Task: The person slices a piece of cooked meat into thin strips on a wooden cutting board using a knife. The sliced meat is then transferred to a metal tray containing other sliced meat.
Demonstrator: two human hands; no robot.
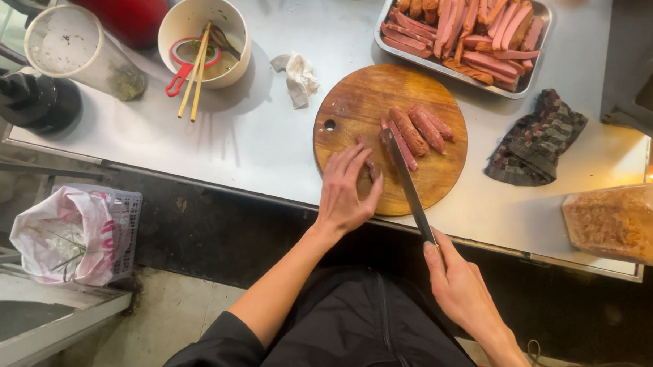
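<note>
here the right hand, low in the frame right of centre, is wrapped around the handle of a long knife, fingers closed tight on it. the blade runs up and slightly left onto a round wooden board in the middle of the frame, its tip among the sausages. the left hand lies flat on the near left part of the board, fingers spread and open, fingertips pressing a sausage piece just left of the blade. just right of the blade, near the board's centre, lie several whole sausages side by side, slanted. a small hole sits in the board's left part.

beyond the board, at the upper right, a metal tray holds many sliced sausage halves. a dark folded cloth lies right of the board, and a crumpled tissue to its upper left. further left stands a pale bowl with chopsticks and a red-handled tool, then a clear plastic cup. at the lower left a basket lined with a pink bag sits below the table. a clear tub is at the right edge.
</note>
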